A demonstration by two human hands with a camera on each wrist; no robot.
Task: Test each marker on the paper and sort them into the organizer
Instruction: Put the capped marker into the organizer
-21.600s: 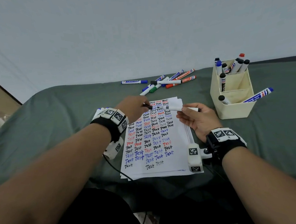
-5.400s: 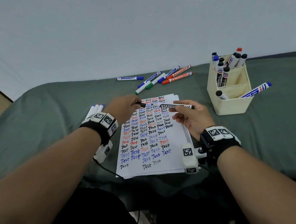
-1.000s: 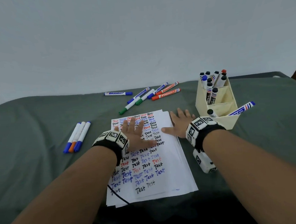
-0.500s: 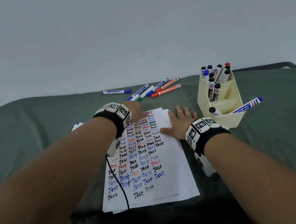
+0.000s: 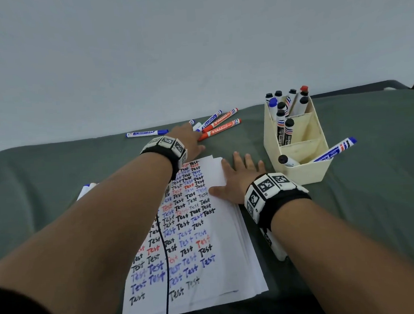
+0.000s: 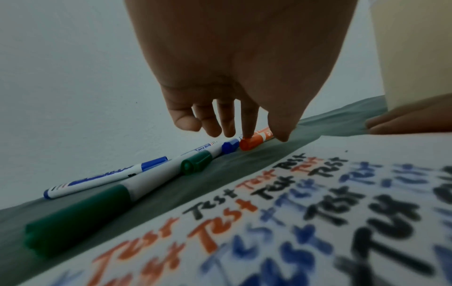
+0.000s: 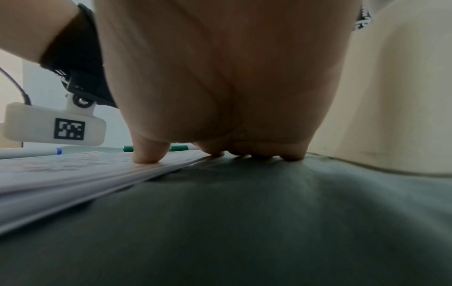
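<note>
Green cloth covers the table (image 5: 55, 172). I see my left hand (image 5: 190, 139), fingers loose, touching an orange marker (image 6: 254, 142) past the paper (image 5: 224, 273); right hand (image 5: 237, 179) flat on its edge beside the organizer (image 5: 307, 172).

The paper (image 5: 201, 230) is covered in rows of the handwritten word "Test", repeated in black, blue and orange-red ink, from its far edge to its near end. The two orange markers (image 5: 220, 127) lying beyond it on the far side carry the printed word "Whiteboard" on their barrels. Print on the other markers is too small to read.
</note>
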